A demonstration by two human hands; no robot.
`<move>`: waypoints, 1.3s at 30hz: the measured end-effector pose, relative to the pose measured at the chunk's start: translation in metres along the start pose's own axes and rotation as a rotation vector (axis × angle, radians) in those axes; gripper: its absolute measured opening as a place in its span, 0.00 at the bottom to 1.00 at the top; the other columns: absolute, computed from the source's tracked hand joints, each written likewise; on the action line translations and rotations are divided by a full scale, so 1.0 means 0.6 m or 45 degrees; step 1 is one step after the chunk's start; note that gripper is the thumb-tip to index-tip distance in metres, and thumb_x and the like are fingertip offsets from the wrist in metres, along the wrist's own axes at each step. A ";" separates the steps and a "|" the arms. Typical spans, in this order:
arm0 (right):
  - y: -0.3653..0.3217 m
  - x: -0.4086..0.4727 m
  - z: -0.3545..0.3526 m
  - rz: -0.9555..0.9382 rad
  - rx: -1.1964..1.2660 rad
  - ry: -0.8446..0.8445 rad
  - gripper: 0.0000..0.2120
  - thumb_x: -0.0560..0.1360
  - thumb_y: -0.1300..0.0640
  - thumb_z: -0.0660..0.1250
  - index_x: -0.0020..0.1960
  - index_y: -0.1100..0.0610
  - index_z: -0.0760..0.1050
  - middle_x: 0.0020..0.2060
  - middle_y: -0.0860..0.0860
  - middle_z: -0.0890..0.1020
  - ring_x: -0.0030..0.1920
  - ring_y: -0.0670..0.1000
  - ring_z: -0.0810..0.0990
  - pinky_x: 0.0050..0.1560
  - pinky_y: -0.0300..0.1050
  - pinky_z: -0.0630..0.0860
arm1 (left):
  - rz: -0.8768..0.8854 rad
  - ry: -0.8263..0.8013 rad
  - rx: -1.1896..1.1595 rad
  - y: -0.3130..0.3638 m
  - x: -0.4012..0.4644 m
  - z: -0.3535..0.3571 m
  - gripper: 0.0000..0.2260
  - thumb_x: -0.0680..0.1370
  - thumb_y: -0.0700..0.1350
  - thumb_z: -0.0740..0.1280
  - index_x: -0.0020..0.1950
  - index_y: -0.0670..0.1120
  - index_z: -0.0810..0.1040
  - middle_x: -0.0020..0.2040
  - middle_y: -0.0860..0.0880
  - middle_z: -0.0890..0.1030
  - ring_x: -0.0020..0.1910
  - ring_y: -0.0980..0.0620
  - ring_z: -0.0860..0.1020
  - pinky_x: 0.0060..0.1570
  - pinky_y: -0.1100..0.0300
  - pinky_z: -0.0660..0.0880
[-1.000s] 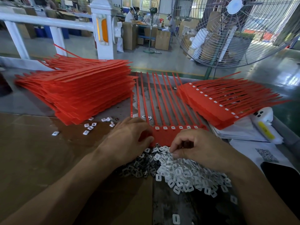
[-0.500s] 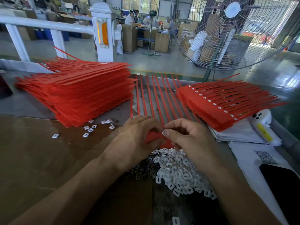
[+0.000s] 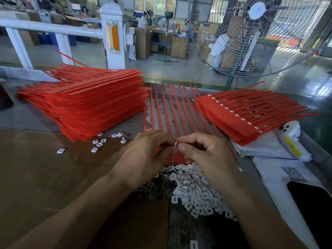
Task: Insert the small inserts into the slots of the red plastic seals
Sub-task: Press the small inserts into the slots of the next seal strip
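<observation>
Pinching one small insert (image 3: 175, 143) together — both hands (image 3: 179, 155) meet above the red seal strip (image 3: 175, 158).

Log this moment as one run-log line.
step: inserting | right hand: pinches insert | left hand: on seal strip, grip hidden | insert pile: near edge | filled stack: right

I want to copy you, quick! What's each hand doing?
Left hand: fingertips on a small white insert.
Right hand: pinching the same insert.
</observation>
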State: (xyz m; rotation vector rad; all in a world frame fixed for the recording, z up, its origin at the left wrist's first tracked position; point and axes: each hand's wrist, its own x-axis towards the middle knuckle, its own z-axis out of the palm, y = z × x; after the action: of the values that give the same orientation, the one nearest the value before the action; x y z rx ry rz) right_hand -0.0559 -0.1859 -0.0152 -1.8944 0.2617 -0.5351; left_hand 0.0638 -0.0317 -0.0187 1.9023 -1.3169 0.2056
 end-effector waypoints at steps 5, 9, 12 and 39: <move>0.002 0.000 0.001 -0.017 -0.009 0.072 0.03 0.77 0.49 0.73 0.48 0.42 0.85 0.40 0.47 0.86 0.39 0.44 0.83 0.41 0.39 0.80 | -0.089 -0.009 -0.104 -0.004 -0.001 0.004 0.03 0.81 0.50 0.68 0.48 0.54 0.80 0.42 0.57 0.80 0.43 0.56 0.79 0.42 0.53 0.75; 0.002 0.000 0.004 0.010 -0.021 0.059 0.05 0.75 0.44 0.71 0.49 0.42 0.84 0.40 0.45 0.86 0.38 0.42 0.82 0.41 0.39 0.78 | -0.086 -0.038 -0.128 -0.003 -0.001 0.003 0.06 0.82 0.54 0.65 0.48 0.54 0.79 0.41 0.55 0.81 0.42 0.55 0.79 0.40 0.50 0.76; 0.002 0.001 0.002 0.052 -0.010 0.069 0.06 0.76 0.43 0.70 0.49 0.43 0.84 0.39 0.44 0.86 0.36 0.40 0.81 0.39 0.37 0.76 | -0.084 -0.031 -0.113 -0.001 -0.002 0.001 0.06 0.82 0.53 0.65 0.49 0.55 0.79 0.42 0.56 0.81 0.44 0.56 0.79 0.42 0.52 0.76; 0.055 0.045 -0.131 0.472 -0.888 0.550 0.10 0.78 0.52 0.68 0.40 0.52 0.83 0.33 0.48 0.84 0.40 0.52 0.82 0.46 0.53 0.81 | -0.224 -0.252 0.295 -0.030 -0.006 0.001 0.11 0.81 0.52 0.66 0.63 0.59 0.79 0.64 0.61 0.76 0.65 0.58 0.68 0.69 0.54 0.64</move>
State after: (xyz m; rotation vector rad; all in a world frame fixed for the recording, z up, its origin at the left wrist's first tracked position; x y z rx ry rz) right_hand -0.0677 -0.2744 -0.0153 -2.2903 1.1844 -0.6435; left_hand 0.0772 -0.0271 -0.0302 2.2715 -1.2893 0.0841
